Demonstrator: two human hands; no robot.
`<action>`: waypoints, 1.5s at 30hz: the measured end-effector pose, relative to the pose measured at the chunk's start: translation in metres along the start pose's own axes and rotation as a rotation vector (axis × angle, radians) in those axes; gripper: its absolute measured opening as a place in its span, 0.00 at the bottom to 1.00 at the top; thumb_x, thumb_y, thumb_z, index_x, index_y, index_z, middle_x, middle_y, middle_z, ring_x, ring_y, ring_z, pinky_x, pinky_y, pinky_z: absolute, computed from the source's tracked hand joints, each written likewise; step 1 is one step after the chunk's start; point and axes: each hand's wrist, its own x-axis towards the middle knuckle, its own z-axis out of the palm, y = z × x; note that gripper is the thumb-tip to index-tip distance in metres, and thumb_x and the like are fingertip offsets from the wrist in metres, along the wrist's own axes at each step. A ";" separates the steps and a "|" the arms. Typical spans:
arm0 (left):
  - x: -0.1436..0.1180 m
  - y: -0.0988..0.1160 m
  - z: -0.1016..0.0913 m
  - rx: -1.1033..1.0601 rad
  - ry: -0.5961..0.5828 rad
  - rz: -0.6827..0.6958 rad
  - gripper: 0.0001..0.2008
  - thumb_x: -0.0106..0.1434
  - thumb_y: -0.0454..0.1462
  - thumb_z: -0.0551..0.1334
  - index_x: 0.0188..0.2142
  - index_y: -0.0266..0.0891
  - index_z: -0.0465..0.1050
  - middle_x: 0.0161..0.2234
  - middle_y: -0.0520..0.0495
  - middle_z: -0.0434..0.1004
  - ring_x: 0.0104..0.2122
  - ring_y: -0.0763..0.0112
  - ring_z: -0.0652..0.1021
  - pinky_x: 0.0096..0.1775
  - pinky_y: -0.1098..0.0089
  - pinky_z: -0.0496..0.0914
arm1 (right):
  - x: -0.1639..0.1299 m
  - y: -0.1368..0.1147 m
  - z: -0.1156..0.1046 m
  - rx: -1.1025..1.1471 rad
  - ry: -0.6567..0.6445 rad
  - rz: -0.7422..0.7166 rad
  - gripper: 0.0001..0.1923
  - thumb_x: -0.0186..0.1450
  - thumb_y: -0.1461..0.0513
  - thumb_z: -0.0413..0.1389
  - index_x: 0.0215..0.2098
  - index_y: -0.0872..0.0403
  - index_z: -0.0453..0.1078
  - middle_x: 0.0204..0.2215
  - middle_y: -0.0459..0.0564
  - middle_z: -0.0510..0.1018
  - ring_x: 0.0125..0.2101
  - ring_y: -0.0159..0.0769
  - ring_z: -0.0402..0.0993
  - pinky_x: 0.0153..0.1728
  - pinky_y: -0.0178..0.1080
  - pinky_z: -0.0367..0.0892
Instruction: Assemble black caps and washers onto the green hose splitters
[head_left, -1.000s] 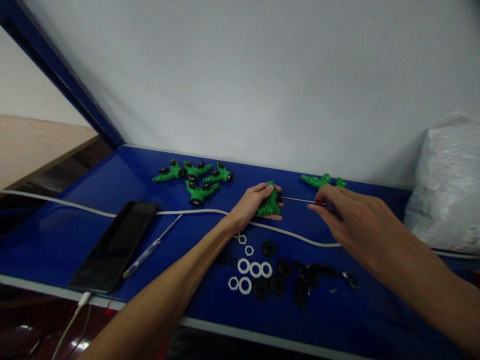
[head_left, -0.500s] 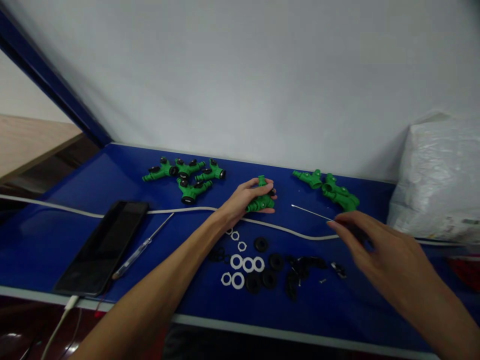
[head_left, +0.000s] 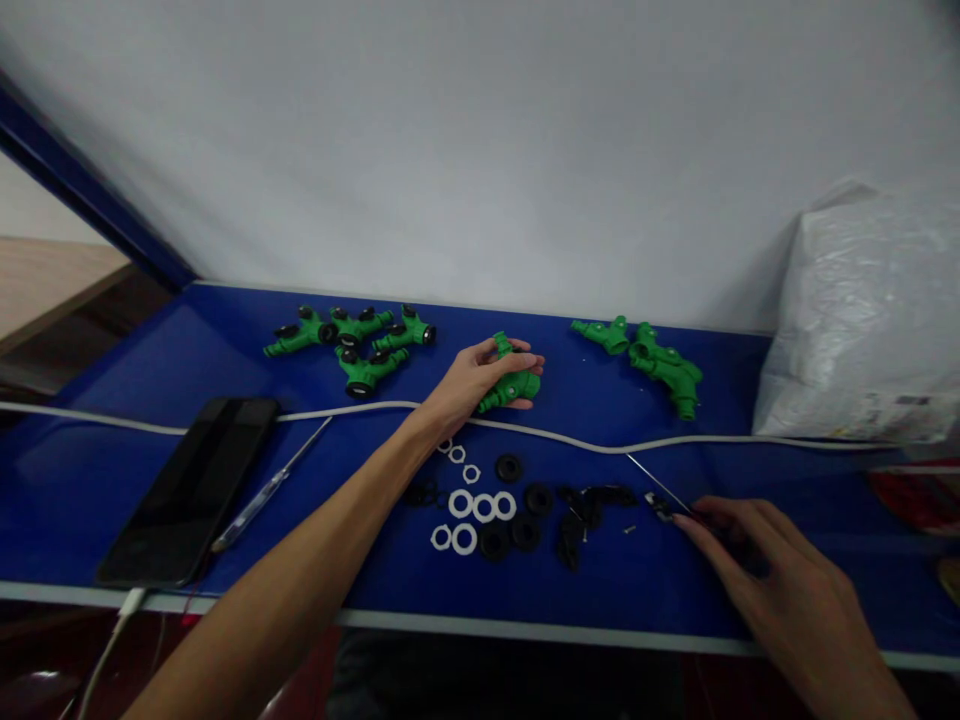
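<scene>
My left hand (head_left: 466,380) is closed around a green Y-shaped hose splitter (head_left: 519,386) at the middle of the blue table. My right hand (head_left: 787,590) grips a screwdriver (head_left: 658,482) near the right front, its thin metal shaft pointing up and left and its handle mostly hidden by the fingers. Beside its fingertips lies a small black-and-silver part (head_left: 658,506). A small screw (head_left: 629,530) and several black plastic pieces (head_left: 589,508) lie to the left of it. White rings (head_left: 464,540) and black round caps (head_left: 526,532) are spread before my left forearm.
Several green splitters with black valves (head_left: 369,370) stand at the back left, bare green bodies (head_left: 667,368) at the back right. A white cable (head_left: 570,437) crosses the table. A phone (head_left: 191,490), a second screwdriver (head_left: 270,487) and a plastic-wrapped package (head_left: 862,320) flank the work area.
My right hand has come down and to the right with the screwdriver, close to the small parts. The splitter has turned slightly in my left hand. The whole view has shifted a little.
</scene>
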 end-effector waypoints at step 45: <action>-0.003 0.006 -0.001 -0.234 -0.099 -0.193 0.18 0.71 0.44 0.55 0.50 0.34 0.77 0.49 0.37 0.82 0.45 0.62 0.83 0.32 0.74 0.73 | 0.052 -0.115 0.015 1.291 -0.336 0.547 0.14 0.62 0.50 0.66 0.39 0.49 0.83 0.33 0.54 0.84 0.30 0.39 0.76 0.32 0.41 0.73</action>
